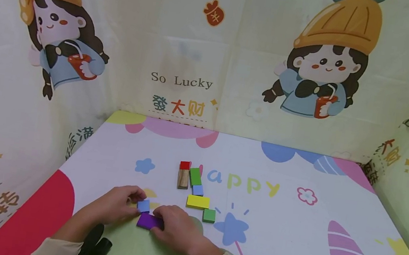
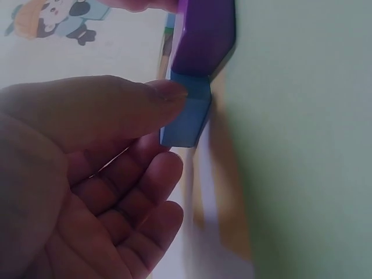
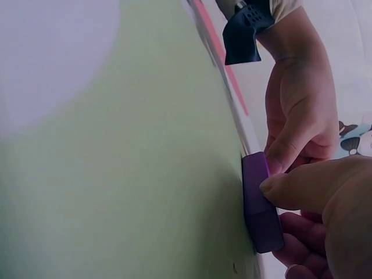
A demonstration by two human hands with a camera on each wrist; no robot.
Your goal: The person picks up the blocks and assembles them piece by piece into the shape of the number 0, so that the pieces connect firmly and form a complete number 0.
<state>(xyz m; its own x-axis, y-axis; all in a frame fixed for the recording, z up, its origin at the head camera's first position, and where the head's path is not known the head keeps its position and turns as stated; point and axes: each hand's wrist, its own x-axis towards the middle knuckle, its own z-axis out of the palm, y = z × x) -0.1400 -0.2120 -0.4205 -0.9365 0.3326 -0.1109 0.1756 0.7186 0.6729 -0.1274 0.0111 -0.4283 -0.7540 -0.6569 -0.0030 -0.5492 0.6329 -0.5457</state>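
Note:
My left hand [image 1: 118, 204] pinches a small light-blue block [image 1: 143, 206] between thumb and fingers, low on the table. Against that block's near side lies a purple block [image 1: 149, 221], longer and flat on the table. My right hand [image 1: 178, 230] holds the purple block at its right end, thumb on the near side in the right wrist view [image 3: 263, 200]. In the left wrist view the blue block [image 2: 186, 119] touches the end of the purple one [image 2: 206, 38]. The other left fingers curl loosely below the blue block.
Farther back a red block [image 1: 185, 165] meets a wood-grain block [image 1: 183, 179]. Beside them a green block [image 1: 195, 177], a blue block [image 1: 198, 190], a yellow block [image 1: 198, 202] and a green cube [image 1: 209, 216] form a stepped chain. Printed cloth walls [image 1: 245, 63] surround the table.

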